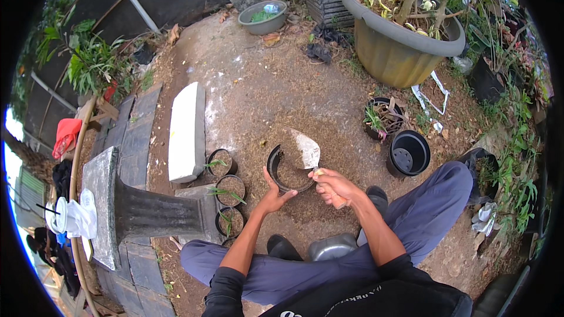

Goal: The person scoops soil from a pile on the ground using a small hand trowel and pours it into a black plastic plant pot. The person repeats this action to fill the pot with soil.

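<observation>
In front of me a black plastic pot stands on the ground, with loose brown growing medium inside. My left hand is spread around its near left side, fingers along the outer wall and thumb by the near rim. The wooden handle of a masonry trowel is in my right hand. Its pointed metal blade, smeared with pale residue, is over the pot's far right rim, with some brown material along its left edge. Left of the pot, small black pots with green seedlings stand in a row.
To the right are an empty black pot and a potted plant. A large planter stands beyond them. On the left lie a white block and a grey concrete pedestal. A grey basin sits at the back.
</observation>
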